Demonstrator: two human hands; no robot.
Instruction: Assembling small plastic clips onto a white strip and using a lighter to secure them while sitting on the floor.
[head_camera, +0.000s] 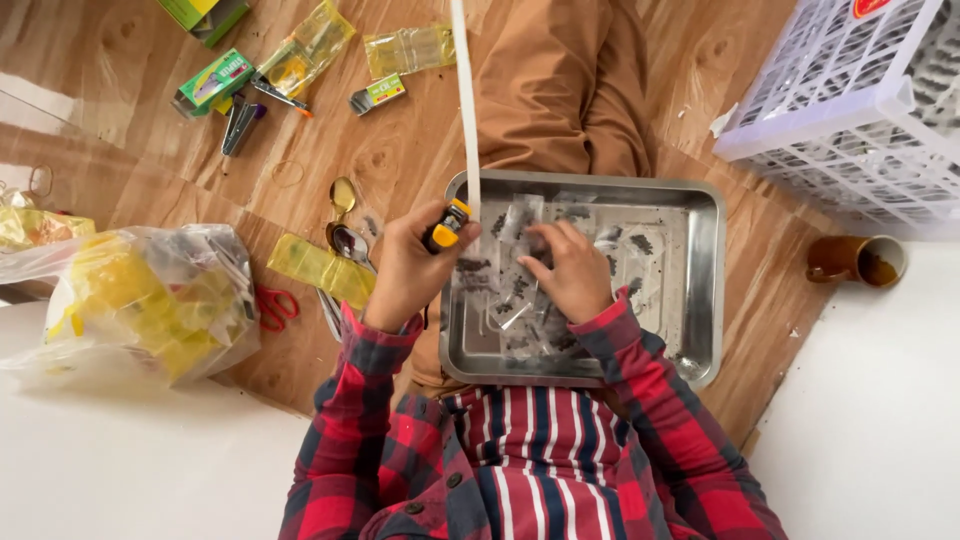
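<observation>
Left hand (405, 275), fingers curled tight round a small yellow-and-black tool (447, 226), sits at the L rim of a steel tray (705, 290); a narrow white strip (466, 100) runs up from just beside the tool to the top edge. Right hand (570, 272) lies flat inside the tray, fingers spread & pressing on a heap of small clear packets (505, 295) w/ dark contents; nothing is gripped. Tray rests on the person's lap, over tan trousers (560, 80). Both sleeves are red plaid. On the wood floor (130, 150), L of the tray: two spoons (345, 225), a yellow packet (320, 268), red scissors (272, 308), a clear bag of yellow packets (150, 300). Farther up: green boxes (212, 80), a stapler (240, 125), more yellow sachets (405, 50). R side: white plastic crate (850, 90), brown cup (858, 260) lying on its side, well apart from the tray.
</observation>
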